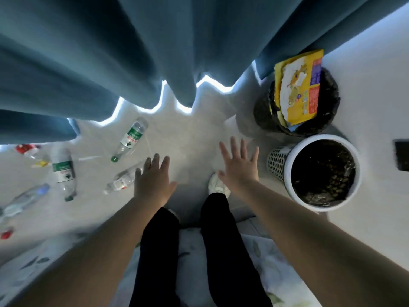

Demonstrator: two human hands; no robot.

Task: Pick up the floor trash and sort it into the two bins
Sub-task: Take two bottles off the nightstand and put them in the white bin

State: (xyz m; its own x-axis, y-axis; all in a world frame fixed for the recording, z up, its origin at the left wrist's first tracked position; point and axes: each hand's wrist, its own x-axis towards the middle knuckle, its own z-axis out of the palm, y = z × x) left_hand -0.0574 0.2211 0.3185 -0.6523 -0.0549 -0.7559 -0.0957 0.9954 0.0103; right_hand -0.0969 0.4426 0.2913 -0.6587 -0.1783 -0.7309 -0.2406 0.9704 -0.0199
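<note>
1. Head cam: your left hand and right hand are both spread wide, palms down, holding nothing.
2. Five plastic bottles lie on the floor to your left (the edge ones are blurry).
3. Two bins sit on your right: the white bin, and behind it the black bin with a yellow carton sticking out.

We reach both bare arms forward, the left forearm left of our black-trousered legs and the right forearm right of them. Our left hand hangs just left of the legs, palm down, fingers straight and slightly apart, empty. Our right hand is just beyond the legs, palm down, fingers splayed wide, also empty.
</note>
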